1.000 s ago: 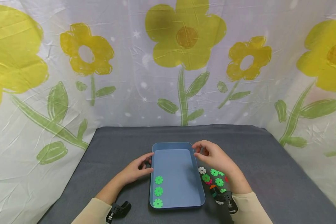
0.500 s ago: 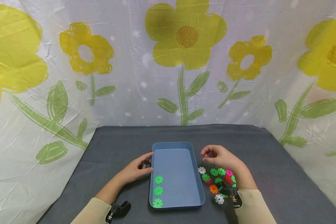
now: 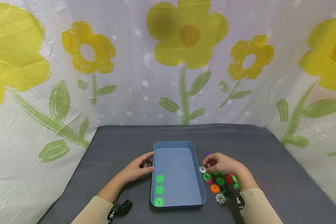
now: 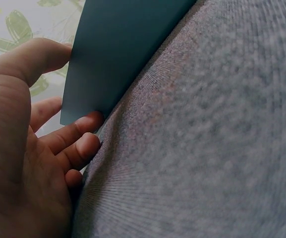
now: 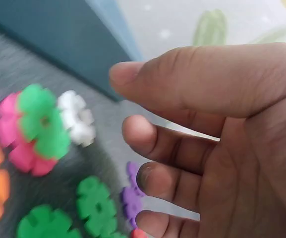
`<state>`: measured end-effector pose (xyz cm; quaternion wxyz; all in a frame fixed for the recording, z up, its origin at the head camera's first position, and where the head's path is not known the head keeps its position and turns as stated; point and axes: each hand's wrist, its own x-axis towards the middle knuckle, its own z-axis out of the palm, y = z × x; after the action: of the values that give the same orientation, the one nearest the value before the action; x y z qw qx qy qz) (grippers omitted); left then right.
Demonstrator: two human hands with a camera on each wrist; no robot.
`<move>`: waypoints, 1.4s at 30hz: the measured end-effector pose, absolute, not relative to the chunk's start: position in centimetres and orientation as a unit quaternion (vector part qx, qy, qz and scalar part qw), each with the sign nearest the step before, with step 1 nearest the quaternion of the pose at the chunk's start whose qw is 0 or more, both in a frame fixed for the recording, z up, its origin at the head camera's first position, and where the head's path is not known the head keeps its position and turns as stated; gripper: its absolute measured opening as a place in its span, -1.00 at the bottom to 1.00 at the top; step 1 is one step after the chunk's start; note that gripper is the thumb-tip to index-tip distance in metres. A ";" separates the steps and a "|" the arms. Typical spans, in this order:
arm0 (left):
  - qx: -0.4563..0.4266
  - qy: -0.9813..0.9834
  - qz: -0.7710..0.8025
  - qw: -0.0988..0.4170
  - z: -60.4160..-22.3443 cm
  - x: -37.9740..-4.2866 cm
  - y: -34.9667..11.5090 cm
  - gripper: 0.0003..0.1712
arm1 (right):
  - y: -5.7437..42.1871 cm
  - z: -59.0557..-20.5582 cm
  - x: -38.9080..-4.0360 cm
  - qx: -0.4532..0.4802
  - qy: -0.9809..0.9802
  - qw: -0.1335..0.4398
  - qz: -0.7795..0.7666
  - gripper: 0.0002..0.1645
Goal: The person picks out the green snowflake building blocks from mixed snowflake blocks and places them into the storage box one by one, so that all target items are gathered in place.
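Observation:
A blue rectangular tray (image 3: pixel 182 174) lies on the dark cloth, with several green flower-shaped discs (image 3: pixel 159 189) in a column along its left side. My left hand (image 3: pixel 137 166) rests against the tray's left wall; in the left wrist view its thumb and fingertips touch the tray wall (image 4: pixel 108 54). My right hand (image 3: pixel 224 163) hovers over the loose discs to the tray's right, fingers loosely bent with nothing between them. Nearest its fingertips is a white disc (image 3: pixel 203 169); in the right wrist view a green disc (image 5: pixel 41 119) overlaps a pink one (image 5: pixel 14 129).
An orange disc (image 3: pixel 215 188) and another white disc (image 3: pixel 220 198) lie near the tray's right wall. Beyond the right hand a purple disc (image 3: pixel 207 154) shows. Dark cloth (image 3: pixel 123 137) covers the table, and a flowered curtain (image 3: pixel 128 93) stands behind.
My right hand has moved from the tray's upper right corner rightward, then down toward the loose discs. A purple disc has come into view beyond it. The left hand has stayed at the tray.

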<state>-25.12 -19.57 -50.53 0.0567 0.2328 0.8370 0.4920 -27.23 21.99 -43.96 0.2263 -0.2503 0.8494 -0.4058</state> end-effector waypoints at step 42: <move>0.226 0.841 0.488 0.056 -50.4 -25.0 -19.5 -0.22 | 21.4 -44.1 -25.1 -0.268 0.900 0.156 -0.306 -0.60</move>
<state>-24.99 -19.53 -50.45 0.0560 0.2258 0.8414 0.4878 -25.06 21.37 -44.07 0.1562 -0.2684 0.9001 -0.3056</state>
